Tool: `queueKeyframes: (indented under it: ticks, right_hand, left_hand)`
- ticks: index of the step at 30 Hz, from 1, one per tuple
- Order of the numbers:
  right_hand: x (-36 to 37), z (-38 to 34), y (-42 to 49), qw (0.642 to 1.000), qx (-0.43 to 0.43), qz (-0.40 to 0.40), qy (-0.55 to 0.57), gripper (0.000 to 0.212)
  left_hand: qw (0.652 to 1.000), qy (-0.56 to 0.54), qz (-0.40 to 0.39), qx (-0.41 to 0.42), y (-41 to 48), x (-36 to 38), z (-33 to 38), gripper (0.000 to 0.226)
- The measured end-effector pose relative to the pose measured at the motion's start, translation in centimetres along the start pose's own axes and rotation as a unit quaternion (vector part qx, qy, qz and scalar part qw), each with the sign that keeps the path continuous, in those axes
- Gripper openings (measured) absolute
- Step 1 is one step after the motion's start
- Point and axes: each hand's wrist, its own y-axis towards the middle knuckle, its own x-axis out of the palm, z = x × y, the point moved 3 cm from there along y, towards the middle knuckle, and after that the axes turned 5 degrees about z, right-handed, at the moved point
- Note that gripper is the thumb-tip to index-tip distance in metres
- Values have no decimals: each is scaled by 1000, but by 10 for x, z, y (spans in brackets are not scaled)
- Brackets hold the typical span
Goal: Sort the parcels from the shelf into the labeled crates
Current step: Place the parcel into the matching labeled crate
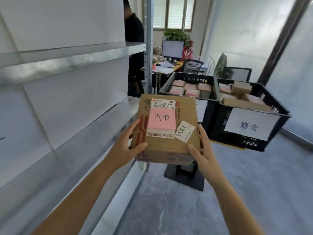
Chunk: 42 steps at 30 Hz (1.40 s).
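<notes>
- Two sets of fingers [135,123] clamped along opposite side walls of the parcel [162,148], thumbs hooked over its near top edge. Left hand [125,143] at the box's 9 o'clock, right hand [205,150] at its 3 o'clock.
- Held in the air at mid-frame, top face up, touching no surface, clear of the shelf [67,65] at 9 o'clock.
- Topped with a pink note [161,118] reading 济南, stuck over a printed shipping label.
- Judged stiff: corrugated card, square corners, slight creasing along the near edge. Probably light, going by the easy hold. Contents unknown, so worth treating as fragile.
- Matte card, unlikely to slip. Best taken by the two side walls, as now, and kept level.
- Beyond at 2 o'clock, a black crate [218,131] labelled 泰安: no match for the note. At 1 o'clock, a second crate [188,76], its label mostly hidden behind the parcel. Likely the target, though unread.
</notes>
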Motion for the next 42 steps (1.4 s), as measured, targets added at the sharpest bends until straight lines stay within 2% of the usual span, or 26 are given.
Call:
queueKeyframes:
  ticks: [4, 7, 13, 22, 26, 32, 36, 42]
  right_hand:
    - [-23, 3, 23, 997, -24, 25, -73, 48]
    - [-39, 9, 50, 997, -20, 48, -61, 46]
    - [-68, 24, 135, 996, -45, 56, -54, 45]
    - [-114, 29, 280, 993, -95, 0, -73, 49]
    - [-124, 36, 336, 994, -82, -10, -64, 46]
    - [-132, 66, 425, 994, -68, 44, -69, 46]
    - [-131, 89, 481, 992, -28, 87, -85, 50]
    - [-124, 132, 551, 990, 50, 103, -88, 52]
  left_hand:
    - [999, -9, -41, -13, 39, 24, -6, 89]
    - [999, -7, -47, -6, 73, 42, -6, 83]
    - [1000, -21, 13, 17, 155, 74, -6, 70]
    - [998, -7, 64, 24, 279, 112, -1, 76]
    - [997, -6, 73, 12, 330, 124, -4, 80]
    - [998, 12, 47, 30, 430, 149, -22, 71]
    - [1000, 6, -5, 23, 500, 167, -46, 66]
    - [996, 27, -85, 7, 586, 195, -85, 63]
